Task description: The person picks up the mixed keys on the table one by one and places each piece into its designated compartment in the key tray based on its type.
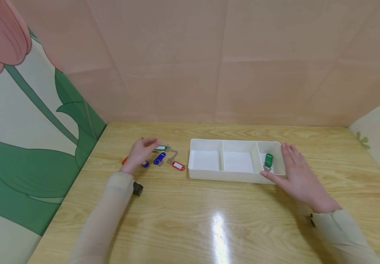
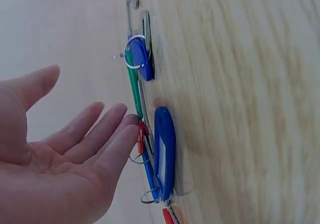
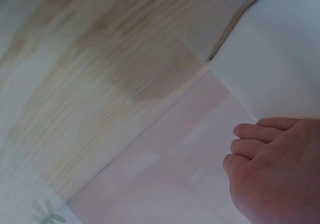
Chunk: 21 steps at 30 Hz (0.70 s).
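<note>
My left hand (image 1: 139, 153) hovers at the key tags on the left of the table, thumb apart and fingers loosely extended, nothing between them. In the left wrist view its fingertips come right up to a red tag (image 2: 141, 137), beside a blue tag (image 2: 165, 154). Around it lie a green tag (image 1: 161, 148), another blue tag (image 1: 159, 158), a red tag (image 1: 178, 166) and a key (image 1: 171, 160). My right hand (image 1: 298, 178) rests on the white tray's (image 1: 224, 176) right end, straight fingers along the side, thumb at the front rim. Inside the right compartment lies a green tag (image 1: 268, 160).
Three compartments divide the tray; the left one (image 1: 206, 160) and middle one (image 1: 238, 161) show bare floors. The wooden table (image 1: 176, 216) meets a pinkish covered wall (image 1: 222, 91) at the back. A flower-patterned panel (image 1: 21, 146) borders the left side.
</note>
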Each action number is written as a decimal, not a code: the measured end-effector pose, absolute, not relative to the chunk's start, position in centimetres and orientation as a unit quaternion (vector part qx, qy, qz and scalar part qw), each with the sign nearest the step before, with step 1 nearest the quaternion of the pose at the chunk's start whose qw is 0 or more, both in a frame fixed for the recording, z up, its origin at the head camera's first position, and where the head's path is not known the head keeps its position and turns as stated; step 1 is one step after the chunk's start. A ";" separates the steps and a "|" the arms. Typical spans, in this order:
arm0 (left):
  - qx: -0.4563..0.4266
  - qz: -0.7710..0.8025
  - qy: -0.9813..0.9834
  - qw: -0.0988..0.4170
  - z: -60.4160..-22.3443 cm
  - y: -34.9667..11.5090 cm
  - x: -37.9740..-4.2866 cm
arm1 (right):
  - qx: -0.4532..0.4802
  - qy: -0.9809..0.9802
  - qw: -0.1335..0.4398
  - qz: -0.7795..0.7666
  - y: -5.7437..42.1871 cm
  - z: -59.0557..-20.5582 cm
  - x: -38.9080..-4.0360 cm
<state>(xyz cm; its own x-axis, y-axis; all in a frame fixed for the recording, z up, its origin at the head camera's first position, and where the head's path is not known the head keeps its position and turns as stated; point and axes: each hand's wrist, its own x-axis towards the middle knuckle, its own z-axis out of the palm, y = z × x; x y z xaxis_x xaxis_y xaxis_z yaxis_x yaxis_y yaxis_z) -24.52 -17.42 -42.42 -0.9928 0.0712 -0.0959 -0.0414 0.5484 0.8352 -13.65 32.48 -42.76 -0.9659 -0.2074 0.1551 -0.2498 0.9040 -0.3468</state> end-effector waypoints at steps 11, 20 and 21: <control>0.035 0.447 0.892 0.061 -42.8 -17.1 -25.4 | 0.118 -0.974 0.055 0.185 32.5 -42.7 -13.6; 0.036 0.407 0.911 0.059 -43.5 -16.4 -26.0 | 0.118 -0.974 0.054 0.188 32.5 -42.7 -13.6; 0.037 0.402 0.913 0.059 -43.5 -16.3 -26.0 | 0.118 -0.974 0.054 0.187 32.5 -42.6 -13.6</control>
